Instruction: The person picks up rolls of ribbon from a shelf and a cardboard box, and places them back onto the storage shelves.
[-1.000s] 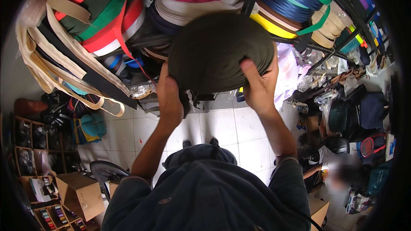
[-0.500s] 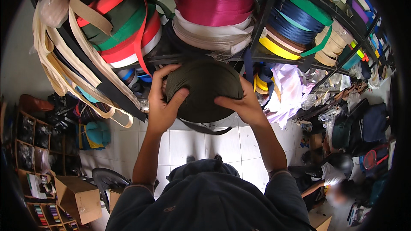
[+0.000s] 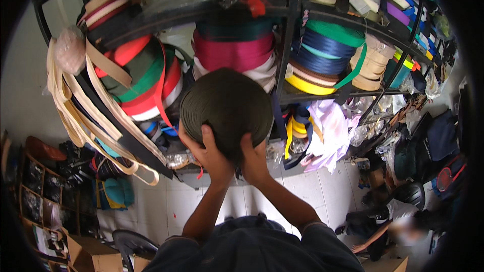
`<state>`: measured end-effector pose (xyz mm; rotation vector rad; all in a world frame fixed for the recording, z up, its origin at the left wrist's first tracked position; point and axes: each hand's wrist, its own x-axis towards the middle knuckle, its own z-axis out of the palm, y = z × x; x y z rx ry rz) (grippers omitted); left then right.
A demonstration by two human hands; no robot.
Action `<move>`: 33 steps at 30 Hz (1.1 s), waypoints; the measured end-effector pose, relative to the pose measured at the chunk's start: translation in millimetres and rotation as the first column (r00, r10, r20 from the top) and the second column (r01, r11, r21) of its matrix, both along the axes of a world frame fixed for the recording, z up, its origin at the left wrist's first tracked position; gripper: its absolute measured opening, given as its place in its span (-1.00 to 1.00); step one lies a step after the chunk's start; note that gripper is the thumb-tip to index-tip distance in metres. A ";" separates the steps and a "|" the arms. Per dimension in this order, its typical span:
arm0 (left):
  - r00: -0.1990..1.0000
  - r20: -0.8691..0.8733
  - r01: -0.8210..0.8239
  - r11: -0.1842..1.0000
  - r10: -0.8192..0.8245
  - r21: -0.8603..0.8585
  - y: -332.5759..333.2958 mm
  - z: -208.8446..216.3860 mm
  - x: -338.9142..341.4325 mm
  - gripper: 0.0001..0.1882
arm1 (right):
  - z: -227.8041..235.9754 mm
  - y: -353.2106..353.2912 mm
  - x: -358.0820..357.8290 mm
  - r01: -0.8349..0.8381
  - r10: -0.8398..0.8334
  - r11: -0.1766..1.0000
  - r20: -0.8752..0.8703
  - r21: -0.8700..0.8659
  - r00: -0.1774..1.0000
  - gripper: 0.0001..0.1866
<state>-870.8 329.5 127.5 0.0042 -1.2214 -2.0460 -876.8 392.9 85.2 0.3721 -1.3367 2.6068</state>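
Observation:
A large dark olive roll of webbing (image 3: 227, 106) is held up before the shelf, its broad face toward me. Around its lower left side my left hand (image 3: 210, 156) is closed, thumb pressed on the face. On the lower right, my right hand (image 3: 254, 158) grips it likewise, the other fingers hidden behind. Directly behind the roll stand a magenta ribbon roll (image 3: 209, 53) and a white roll (image 3: 259, 68), partly covered by it. To the left sits a stack of red, green and white rolls (image 3: 146, 93).
A black metal shelf rack (image 3: 290, 30) spans the front, with navy ribbon rolls (image 3: 325, 53) at right. Beige straps (image 3: 70, 106) hang at left. A cardboard box (image 3: 96, 254) and a chair (image 3: 133, 244) are at lower left. Another person's arm (image 3: 373, 234) shows at lower right.
The roll has been raised and carried slightly left, and now looks larger. Both hands have shifted to its lower edge, closer together. My view has tilted up, showing more upper shelf.

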 end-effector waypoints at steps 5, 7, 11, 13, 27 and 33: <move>0.992 -0.121 -0.056 0.995 0.046 -0.082 -15.3 12.0 -4.7 -0.45 | 26.3 20.5 13.1 -0.115 0.162 0.950 -0.143 0.291 0.976 -0.02; 0.979 -0.201 -0.038 0.998 0.027 -0.047 -23.4 23.7 -10.7 -0.45 | 35.8 42.7 4.2 -0.299 0.339 0.818 0.009 0.490 0.941 -0.04; 0.972 -0.234 -0.042 0.991 0.012 -0.125 -37.8 25.1 -18.9 -0.44 | 71.3 95.4 -11.1 -0.496 0.456 0.745 0.202 0.447 0.867 -0.21; 0.970 -0.236 0.020 0.988 -0.056 -0.153 -45.1 25.0 -14.0 -0.43 | 78.2 110.8 -23.4 -0.505 0.481 0.766 0.166 0.398 0.861 -0.31; 0.867 -0.264 0.407 0.906 -0.423 -0.118 -13.9 17.3 -4.3 -0.07 | 110.9 94.7 -27.8 -0.157 0.200 0.899 -0.067 0.408 0.977 -0.64; 0.897 -0.440 -0.305 0.790 0.050 -0.532 4.3 68.7 -38.7 0.49 | 152.8 89.5 -65.9 -0.241 0.270 0.941 -0.099 0.238 0.958 -0.64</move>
